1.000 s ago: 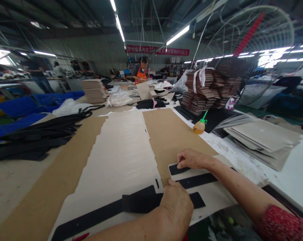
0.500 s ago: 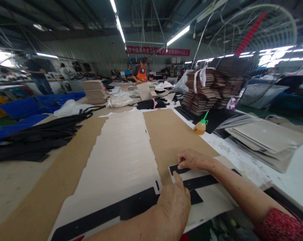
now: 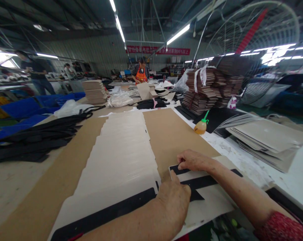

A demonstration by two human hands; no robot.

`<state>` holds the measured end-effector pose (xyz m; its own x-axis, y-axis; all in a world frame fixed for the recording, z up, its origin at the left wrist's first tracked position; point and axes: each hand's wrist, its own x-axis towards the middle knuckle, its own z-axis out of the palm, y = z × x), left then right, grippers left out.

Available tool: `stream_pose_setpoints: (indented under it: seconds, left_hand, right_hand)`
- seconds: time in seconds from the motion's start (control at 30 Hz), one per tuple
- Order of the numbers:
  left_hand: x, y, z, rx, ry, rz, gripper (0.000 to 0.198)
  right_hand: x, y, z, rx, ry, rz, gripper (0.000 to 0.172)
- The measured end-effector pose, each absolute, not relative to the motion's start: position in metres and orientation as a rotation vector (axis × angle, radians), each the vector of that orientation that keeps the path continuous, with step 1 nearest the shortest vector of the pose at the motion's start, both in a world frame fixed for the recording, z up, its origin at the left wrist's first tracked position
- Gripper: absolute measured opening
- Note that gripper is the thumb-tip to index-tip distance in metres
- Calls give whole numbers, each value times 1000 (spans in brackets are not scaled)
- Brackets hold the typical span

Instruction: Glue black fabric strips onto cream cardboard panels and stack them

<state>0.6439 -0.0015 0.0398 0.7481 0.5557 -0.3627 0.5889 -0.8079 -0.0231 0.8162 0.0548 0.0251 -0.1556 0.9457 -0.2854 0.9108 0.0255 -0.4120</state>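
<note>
One black strip (image 3: pixel 182 171) lay on the near-right pale panel (image 3: pixel 214 197), the right hand (image 3: pixel 193 160) curled over it, the left hand (image 3: pixel 173 202) pointing a forefinger at its left end; any grip was unclear. Uneven pressing risked skewing it.

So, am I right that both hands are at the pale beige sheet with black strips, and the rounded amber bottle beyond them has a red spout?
Not quite: in the head view, the rounded amber bottle has a green spout, not red; the left hand and right hand are indeed at the sheet.
</note>
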Motion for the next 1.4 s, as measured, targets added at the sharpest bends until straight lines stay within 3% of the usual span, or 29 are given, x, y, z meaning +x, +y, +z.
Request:
stream_pose_setpoints:
  seconds: [0.27,0.57,0.87,1.13,1.3,1.4]
  left_hand:
    - [645,3,41,2815,910,-538,74]
    - [645,7,42,2797,853,-578,66]
    - [647,9,44,2780,858,-605,78]
    - [651,10,62,2772,845,-705,63]
    - [655,11,65,2759,859,-722,68]
    - [655,14,58,2777,845,-684,70]
  right_hand:
    - [813,54,26,-2001,-2219,747,4]
    - [815,55,24,-1978,-2249,710,6]
    - [816,53,26,-1949,-2267,675,10]
    - [812,50,32,-2001,-2234,686,4]
    - [866,28,45,-2054,-2093,738,45]
    - [922,-4,46,-2050,-1969,790,38]
